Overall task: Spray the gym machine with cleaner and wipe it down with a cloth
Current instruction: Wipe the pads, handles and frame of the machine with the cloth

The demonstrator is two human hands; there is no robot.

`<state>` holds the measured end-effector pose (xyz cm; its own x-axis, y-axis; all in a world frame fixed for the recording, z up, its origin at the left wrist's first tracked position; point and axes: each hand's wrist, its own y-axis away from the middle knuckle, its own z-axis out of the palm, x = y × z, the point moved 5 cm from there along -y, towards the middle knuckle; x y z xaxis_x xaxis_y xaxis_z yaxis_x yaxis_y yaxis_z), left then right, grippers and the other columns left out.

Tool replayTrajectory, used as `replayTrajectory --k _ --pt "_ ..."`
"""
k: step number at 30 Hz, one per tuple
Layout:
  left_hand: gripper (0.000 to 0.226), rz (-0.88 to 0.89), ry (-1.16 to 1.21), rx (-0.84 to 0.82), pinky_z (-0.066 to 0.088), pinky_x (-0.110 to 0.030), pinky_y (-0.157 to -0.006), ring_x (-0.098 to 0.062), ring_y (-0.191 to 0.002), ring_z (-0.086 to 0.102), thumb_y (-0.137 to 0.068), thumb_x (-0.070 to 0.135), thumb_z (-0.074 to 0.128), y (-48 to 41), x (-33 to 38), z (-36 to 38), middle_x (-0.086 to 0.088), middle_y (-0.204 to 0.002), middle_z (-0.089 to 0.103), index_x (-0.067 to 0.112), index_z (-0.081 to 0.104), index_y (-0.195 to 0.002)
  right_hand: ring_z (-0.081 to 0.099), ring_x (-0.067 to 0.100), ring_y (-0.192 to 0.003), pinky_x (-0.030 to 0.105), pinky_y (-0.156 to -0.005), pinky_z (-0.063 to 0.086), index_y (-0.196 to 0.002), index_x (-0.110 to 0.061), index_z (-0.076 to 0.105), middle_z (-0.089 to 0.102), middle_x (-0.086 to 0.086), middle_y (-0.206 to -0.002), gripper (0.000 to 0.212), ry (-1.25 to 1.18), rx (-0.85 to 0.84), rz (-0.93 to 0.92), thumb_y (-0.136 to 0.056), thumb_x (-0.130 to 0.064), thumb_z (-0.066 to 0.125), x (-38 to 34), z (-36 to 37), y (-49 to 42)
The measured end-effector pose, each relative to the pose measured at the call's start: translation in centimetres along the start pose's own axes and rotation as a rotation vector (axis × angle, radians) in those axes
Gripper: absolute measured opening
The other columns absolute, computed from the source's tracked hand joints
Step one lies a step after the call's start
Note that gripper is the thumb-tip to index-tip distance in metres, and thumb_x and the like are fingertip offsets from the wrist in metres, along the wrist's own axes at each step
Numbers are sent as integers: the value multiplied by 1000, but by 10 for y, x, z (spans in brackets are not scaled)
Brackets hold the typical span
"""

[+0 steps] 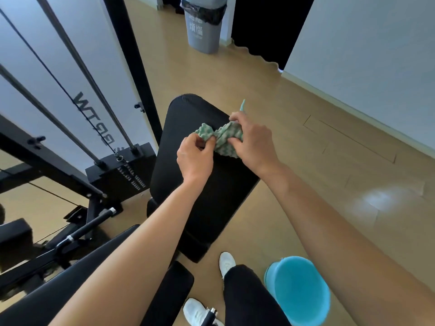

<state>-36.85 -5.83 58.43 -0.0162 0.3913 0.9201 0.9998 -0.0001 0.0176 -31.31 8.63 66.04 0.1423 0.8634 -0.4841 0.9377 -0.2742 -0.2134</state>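
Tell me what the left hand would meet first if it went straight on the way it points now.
The left hand pinches the cloth; pushing on, it would probably meet the right hand, gripping the same cloth, though depth is unclear.

I see a green-and-white checked cloth [223,140], a black pad [211,196], a bright blue bucket [299,292], a grey bin [204,29], white shoes [226,262] and a tan floor [317,184].

cloth [223,140] over bench [202,189], bucket [299,290] right
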Motion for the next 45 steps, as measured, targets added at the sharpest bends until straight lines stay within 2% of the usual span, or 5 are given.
replayTrajectory --k 9,22,28,35,45 --pt "33 -161 51 85 41 -25 -68 -11 -77 59 -96 46 69 -59 -33 -32 6 -82 65 14 67 -89 65 31 -88 44 -80 50 -106 -8 60 69 8 -97 26 149 -149 -224 -88 -11 78 -50 50 -86" --pt "33 -281 28 238 52 -38 -80 -17 -84 67 -93 50 71 -113 -88 -68 5 -83 71 19 70 -85 63 30 -116 40 -100 48 -120 -9 61 66 9 -123 31 361 -468 -512 -96 -25 72 -103 113 -161" --pt "26 -319 -33 97 52 -33 -78 -15 -94 65 -84 56 73 -94 -122 -62 3 -101 66 30 70 -82 37 28 -150 54 -128 12 -137 -19 60 58 4 -145 44 843 -560 -766 -99 -42 63 -103 134 -139" --pt "47 29 166 -3 46 -33 -108 -13 -119 56 -99 12 65 -85 -98 -49 3 -130 63 26 59 -144 44 32 -141 57 -125 14 -142 -22 56 59 6 -138 47 1025 -640 -837 -103 -48 52 -117 143 -130" --pt "30 -13 74 118 55 -42 -96 -15 -109 68 -102 16 60 -74 -167 -47 3 -120 73 21 72 -130 56 27 -122 41 -85 35 -129 -25 64 63 1 -129 39 1018 -812 -890 -100 -51 57 -125 198 -116"
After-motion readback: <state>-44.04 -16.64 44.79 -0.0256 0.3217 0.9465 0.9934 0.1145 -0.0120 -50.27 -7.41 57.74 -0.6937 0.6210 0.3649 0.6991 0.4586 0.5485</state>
